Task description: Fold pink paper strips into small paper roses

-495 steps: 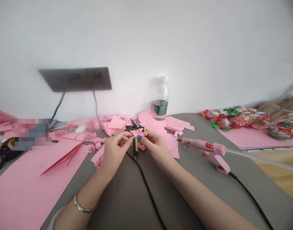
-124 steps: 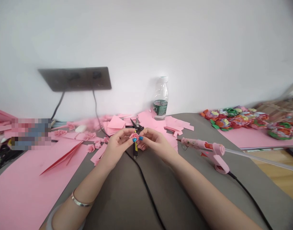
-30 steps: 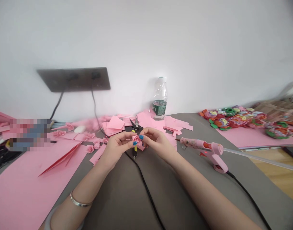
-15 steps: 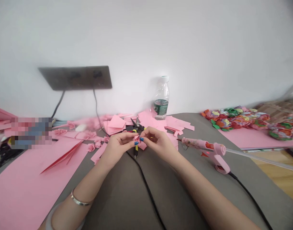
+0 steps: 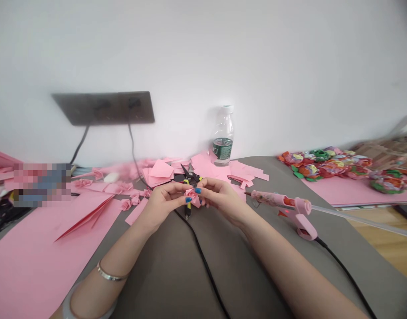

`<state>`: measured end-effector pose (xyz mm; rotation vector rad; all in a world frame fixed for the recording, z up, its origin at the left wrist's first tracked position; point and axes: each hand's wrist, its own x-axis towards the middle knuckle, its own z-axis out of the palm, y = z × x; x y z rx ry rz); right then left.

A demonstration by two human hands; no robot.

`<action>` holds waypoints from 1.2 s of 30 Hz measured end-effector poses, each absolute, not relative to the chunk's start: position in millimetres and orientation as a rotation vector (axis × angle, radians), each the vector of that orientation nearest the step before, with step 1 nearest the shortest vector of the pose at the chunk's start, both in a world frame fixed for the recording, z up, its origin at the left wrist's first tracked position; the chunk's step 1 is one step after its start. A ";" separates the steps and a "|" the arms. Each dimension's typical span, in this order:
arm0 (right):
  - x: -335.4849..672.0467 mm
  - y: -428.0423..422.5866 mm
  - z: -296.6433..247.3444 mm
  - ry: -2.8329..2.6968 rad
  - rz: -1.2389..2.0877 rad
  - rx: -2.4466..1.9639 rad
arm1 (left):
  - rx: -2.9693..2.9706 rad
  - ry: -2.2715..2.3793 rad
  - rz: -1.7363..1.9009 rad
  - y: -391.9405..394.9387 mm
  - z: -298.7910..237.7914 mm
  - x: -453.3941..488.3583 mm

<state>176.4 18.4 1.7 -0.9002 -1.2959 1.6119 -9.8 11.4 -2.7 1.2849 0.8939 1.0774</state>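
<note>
- My left hand (image 5: pixel 161 203) and right hand (image 5: pixel 221 199) both pinch the rose (image 5: pixel 191 193) by fingertips, mid-scene;
- I judge it light, crushable paper; grip its base gently.

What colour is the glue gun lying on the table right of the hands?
The glue gun is pink; the head view, the only one, shows it.

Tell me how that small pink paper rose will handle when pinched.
The paper rose, pinched between left hand and right hand, is probably feather-light and crushable. Being folded paper, it may spring open if released.
</note>
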 end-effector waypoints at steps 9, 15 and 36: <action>175.7 20.8 -4.5 -1.055 1.869 -0.860 | 1.252 0.854 1.080 13.1 -7.2 -14.1; 173.7 22.1 -7.8 -1.041 1.872 -0.842 | 1.227 0.847 1.063 13.7 -7.3 -13.1; 166.1 20.4 -6.5 -1.222 1.397 -0.979 | 1.108 0.889 1.183 10.6 -6.6 -3.9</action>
